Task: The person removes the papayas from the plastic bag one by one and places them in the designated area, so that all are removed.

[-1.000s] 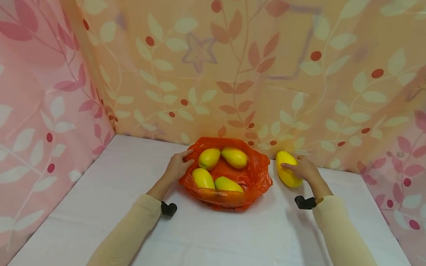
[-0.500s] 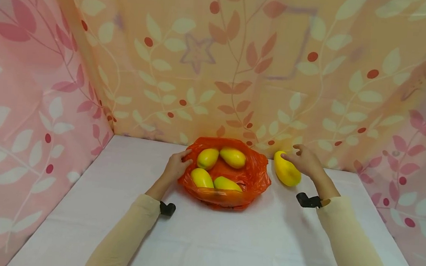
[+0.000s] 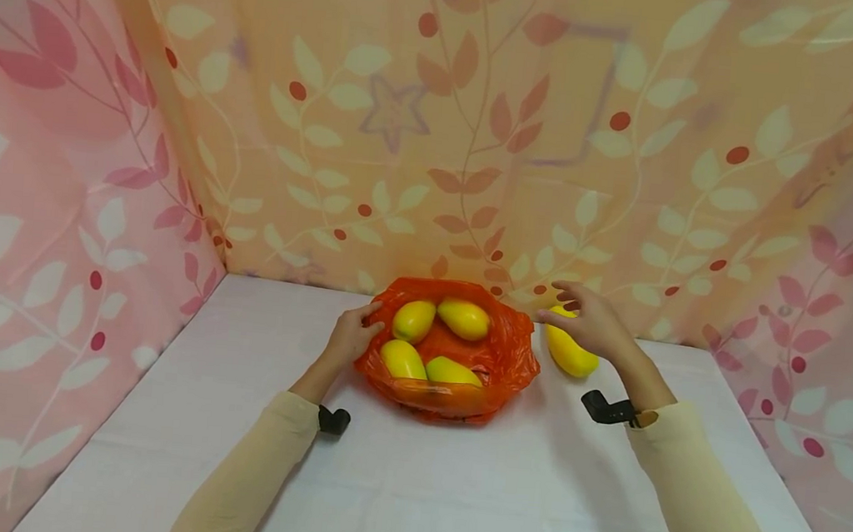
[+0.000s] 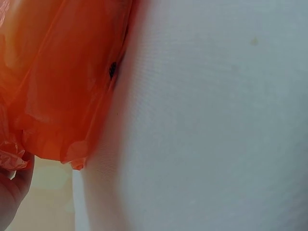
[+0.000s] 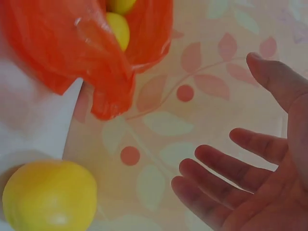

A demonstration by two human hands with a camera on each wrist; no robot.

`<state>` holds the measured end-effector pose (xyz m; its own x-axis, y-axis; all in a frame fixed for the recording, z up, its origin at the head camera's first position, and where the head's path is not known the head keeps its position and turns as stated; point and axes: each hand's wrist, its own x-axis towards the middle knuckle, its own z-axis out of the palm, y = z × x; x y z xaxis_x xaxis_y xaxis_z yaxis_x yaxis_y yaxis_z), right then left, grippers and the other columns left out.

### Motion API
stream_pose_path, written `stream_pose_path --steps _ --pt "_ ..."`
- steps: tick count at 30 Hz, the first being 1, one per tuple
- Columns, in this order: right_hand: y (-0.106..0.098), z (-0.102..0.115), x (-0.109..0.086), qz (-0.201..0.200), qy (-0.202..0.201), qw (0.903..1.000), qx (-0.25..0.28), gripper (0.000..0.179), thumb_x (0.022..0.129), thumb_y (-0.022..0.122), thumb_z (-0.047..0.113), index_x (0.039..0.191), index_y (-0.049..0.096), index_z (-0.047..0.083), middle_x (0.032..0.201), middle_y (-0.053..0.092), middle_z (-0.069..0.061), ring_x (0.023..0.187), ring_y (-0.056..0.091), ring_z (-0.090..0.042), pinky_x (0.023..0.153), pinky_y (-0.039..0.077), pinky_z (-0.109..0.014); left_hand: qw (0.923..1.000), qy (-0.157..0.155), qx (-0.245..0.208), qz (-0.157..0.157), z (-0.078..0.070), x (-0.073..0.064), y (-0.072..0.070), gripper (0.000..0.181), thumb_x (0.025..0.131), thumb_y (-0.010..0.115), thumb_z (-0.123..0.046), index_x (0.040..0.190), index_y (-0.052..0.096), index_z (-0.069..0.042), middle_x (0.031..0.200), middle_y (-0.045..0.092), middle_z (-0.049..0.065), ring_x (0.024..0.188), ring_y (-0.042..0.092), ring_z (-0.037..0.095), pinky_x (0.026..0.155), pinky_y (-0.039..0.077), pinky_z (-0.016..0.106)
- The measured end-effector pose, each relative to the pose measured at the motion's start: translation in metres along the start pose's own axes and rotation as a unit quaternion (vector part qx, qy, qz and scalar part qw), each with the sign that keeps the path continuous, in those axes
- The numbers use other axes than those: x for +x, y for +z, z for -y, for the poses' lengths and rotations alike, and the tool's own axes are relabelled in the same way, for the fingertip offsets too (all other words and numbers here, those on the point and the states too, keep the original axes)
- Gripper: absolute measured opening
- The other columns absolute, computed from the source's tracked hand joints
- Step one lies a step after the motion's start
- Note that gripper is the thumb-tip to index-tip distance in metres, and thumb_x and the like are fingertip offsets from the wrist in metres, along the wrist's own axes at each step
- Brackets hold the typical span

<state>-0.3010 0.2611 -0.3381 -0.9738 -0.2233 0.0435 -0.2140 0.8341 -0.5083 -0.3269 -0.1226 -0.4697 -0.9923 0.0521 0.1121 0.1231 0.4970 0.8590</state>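
Note:
An orange-red plastic bag [image 3: 453,400] lies with its mouth spread on the white table. Inside it are several yellow mangoes [image 3: 465,319], some tinged green. At its left rim, my left hand [image 3: 351,335] pinches the plastic; the left wrist view shows a crumpled edge of the bag [image 4: 62,106] between thumb and finger. A larger yellow mango [image 3: 573,357] rests on the table right of the bag. Above and partly in front of it hovers my right hand [image 3: 593,322], holding nothing. The right wrist view has its fingers spread and the loose mango [image 5: 50,197] apart from them.
A patterned orange cloth wall [image 3: 471,178] rises directly behind the bag and the loose mango. Pink cloth walls [image 3: 35,269] flank the table on both sides. White cloth [image 3: 469,486] covers the tabletop in front of the bag.
My right hand has let go of the loose mango, lifted off it and moved left toward the bag. The left hand keeps its place at the rim.

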Motion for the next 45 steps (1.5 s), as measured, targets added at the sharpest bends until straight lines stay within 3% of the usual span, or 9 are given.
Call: stream_pose_path --steps 6,12,20,25,33,45 --pt "0.008 0.013 -0.002 0.005 -0.043 0.9988 0.023 0.068 0.09 0.066 0.046 0.141 0.047 0.006 0.137 0.052 -0.024 0.121 0.053 -0.042 0.099 0.048 -0.057 1.0 0.001 0.003 0.001 0.001 0.0 0.001 0.048 0.095 0.06 -0.011 0.141 0.05 -0.004 0.142 0.052 0.022 0.131 0.049 0.037 0.11 0.041 0.049" --pt "0.017 0.026 0.0 0.014 -0.076 0.9958 0.05 0.071 0.087 0.071 0.042 0.144 0.045 0.006 0.137 0.054 -0.022 0.119 0.055 -0.04 0.097 0.05 -0.054 1.0 -0.004 -0.003 -0.002 -0.001 0.0 0.0 0.047 0.096 0.06 -0.012 0.141 0.051 -0.004 0.143 0.051 0.021 0.133 0.048 0.037 0.111 0.04 0.049" --pt "0.035 0.037 0.002 0.045 -0.127 0.9838 0.118 0.064 0.085 0.075 0.029 0.141 0.05 0.01 0.142 0.052 -0.015 0.124 0.051 -0.038 0.102 0.044 -0.057 0.9999 -0.01 -0.004 0.004 -0.001 0.0 0.0 0.048 0.096 0.06 -0.013 0.142 0.05 -0.005 0.144 0.051 0.02 0.134 0.047 0.036 0.111 0.04 0.048" --pt "0.045 0.046 0.004 0.061 -0.114 0.9818 0.139 0.065 0.084 0.076 0.034 0.139 0.052 0.009 0.143 0.051 -0.012 0.125 0.049 -0.035 0.104 0.043 -0.057 1.0 0.002 0.002 -0.004 -0.001 -0.001 0.0 0.047 0.095 0.06 -0.01 0.141 0.051 -0.004 0.142 0.052 0.022 0.132 0.048 0.037 0.11 0.041 0.05" --pt "0.062 0.055 0.009 0.082 -0.134 0.9811 0.113 0.068 0.085 0.074 0.037 0.139 0.049 0.005 0.135 0.055 -0.015 0.125 0.052 -0.038 0.102 0.047 -0.053 1.0 0.005 0.002 -0.006 -0.003 -0.003 0.001 0.047 0.094 0.061 -0.01 0.14 0.052 -0.004 0.14 0.054 0.022 0.131 0.05 0.037 0.108 0.043 0.049" --pt "0.083 0.069 0.013 0.118 -0.109 0.9839 0.078 0.068 0.087 0.072 0.041 0.14 0.049 0.006 0.136 0.055 -0.019 0.123 0.054 -0.037 0.1 0.05 -0.049 0.9999 0.01 0.003 -0.007 -0.006 -0.004 0.0 0.046 0.095 0.061 -0.01 0.14 0.052 -0.003 0.14 0.054 0.022 0.13 0.05 0.038 0.108 0.043 0.05"
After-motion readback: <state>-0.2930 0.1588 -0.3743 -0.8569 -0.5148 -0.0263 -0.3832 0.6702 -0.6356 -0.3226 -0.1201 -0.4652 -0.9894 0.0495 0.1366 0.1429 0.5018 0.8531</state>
